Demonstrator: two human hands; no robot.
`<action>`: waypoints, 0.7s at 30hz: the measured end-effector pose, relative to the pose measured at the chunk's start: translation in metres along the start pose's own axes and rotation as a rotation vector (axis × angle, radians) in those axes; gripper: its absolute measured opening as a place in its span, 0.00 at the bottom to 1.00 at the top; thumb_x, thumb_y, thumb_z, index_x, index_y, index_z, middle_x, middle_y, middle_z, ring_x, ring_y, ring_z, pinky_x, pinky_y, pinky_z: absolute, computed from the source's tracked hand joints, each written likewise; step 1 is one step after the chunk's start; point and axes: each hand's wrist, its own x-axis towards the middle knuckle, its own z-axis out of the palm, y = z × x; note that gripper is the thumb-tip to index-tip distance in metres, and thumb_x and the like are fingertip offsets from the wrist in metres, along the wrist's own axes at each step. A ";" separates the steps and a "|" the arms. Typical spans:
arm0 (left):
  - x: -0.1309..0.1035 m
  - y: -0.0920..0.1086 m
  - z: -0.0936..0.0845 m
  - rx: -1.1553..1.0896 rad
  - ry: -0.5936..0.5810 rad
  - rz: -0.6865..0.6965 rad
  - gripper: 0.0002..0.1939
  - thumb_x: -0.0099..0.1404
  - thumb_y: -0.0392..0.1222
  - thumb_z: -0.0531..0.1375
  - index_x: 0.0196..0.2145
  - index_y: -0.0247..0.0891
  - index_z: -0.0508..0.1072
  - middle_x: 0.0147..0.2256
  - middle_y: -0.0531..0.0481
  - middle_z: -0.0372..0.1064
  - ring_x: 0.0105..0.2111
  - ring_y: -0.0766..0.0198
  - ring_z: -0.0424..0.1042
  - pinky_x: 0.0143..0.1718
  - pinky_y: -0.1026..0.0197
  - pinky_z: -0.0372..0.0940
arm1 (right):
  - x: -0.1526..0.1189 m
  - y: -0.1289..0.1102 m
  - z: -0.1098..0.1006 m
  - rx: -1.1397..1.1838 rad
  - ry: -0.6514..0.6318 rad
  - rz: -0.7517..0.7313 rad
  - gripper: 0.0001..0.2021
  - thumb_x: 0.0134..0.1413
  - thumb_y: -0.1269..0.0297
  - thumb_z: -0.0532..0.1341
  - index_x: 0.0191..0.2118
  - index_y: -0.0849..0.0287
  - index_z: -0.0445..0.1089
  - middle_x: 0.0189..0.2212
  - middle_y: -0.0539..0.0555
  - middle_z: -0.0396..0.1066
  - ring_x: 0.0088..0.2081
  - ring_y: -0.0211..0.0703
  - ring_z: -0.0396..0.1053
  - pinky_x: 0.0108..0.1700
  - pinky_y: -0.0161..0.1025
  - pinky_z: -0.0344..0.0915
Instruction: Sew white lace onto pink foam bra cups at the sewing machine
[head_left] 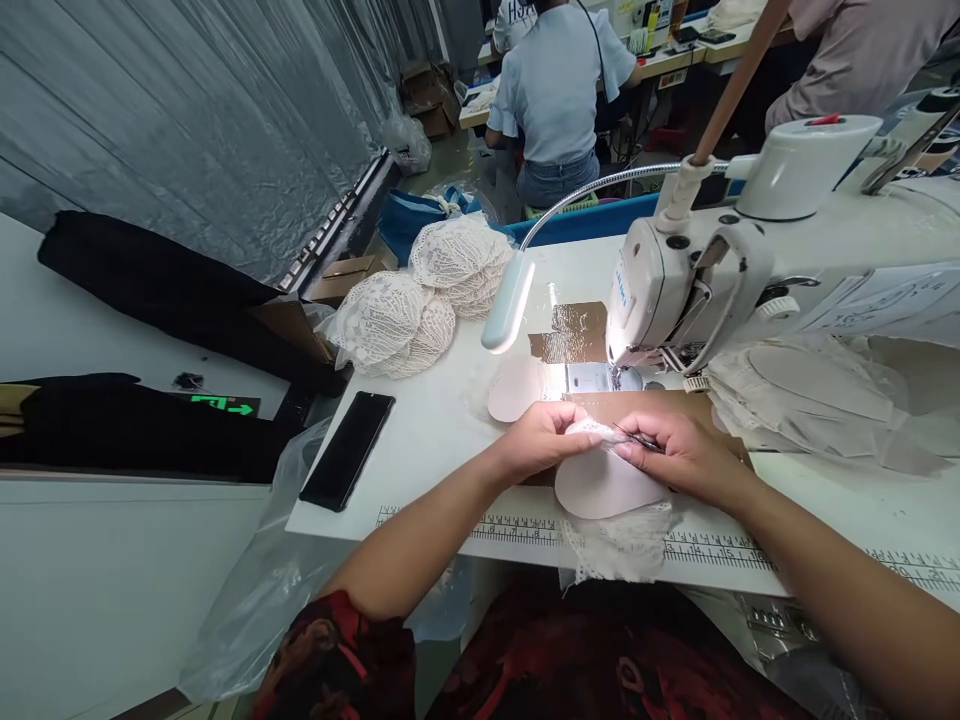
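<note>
Just in front of the sewing machine (660, 290), my left hand (546, 438) pinches the edge of a white lace piece (622, 540). My right hand (686, 455) is closed around small dark metal snips (639, 438), whose tips point left at the lace between both hands. A smooth pale oval pad (607, 484) hangs below my fingers, with lace spread under it over the table's ruler edge. Another pale rounded pad (516, 388) lies left of the needle area.
Stacks of lace cups (386, 320) stand at the table's back left. A black phone (347, 450) lies at the left edge. A lamp (508, 302) hangs beside the machine. White fabric pieces (817, 395) lie right. A person (555, 95) sits beyond the table.
</note>
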 end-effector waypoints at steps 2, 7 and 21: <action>0.000 0.003 -0.005 0.121 0.012 0.023 0.19 0.56 0.52 0.67 0.28 0.33 0.68 0.21 0.58 0.55 0.21 0.74 0.52 0.22 0.68 0.47 | 0.000 0.001 -0.001 -0.045 -0.007 0.005 0.10 0.58 0.57 0.57 0.33 0.55 0.71 0.26 0.50 0.72 0.29 0.42 0.67 0.31 0.39 0.60; -0.015 0.023 -0.021 0.440 0.131 0.088 0.10 0.62 0.45 0.61 0.31 0.34 0.72 0.21 0.57 0.56 0.23 0.71 0.59 0.27 0.66 0.57 | -0.002 0.009 -0.007 -0.231 -0.011 0.067 0.10 0.58 0.58 0.55 0.32 0.54 0.71 0.28 0.50 0.73 0.30 0.44 0.68 0.30 0.39 0.59; 0.029 0.024 -0.076 0.776 0.317 0.004 0.14 0.55 0.46 0.62 0.37 0.36 0.74 0.36 0.47 0.72 0.37 0.55 0.72 0.34 0.61 0.64 | -0.009 0.015 0.004 -0.578 -0.169 -0.240 0.11 0.39 0.79 0.55 0.28 0.55 0.68 0.33 0.53 0.73 0.33 0.45 0.68 0.30 0.38 0.58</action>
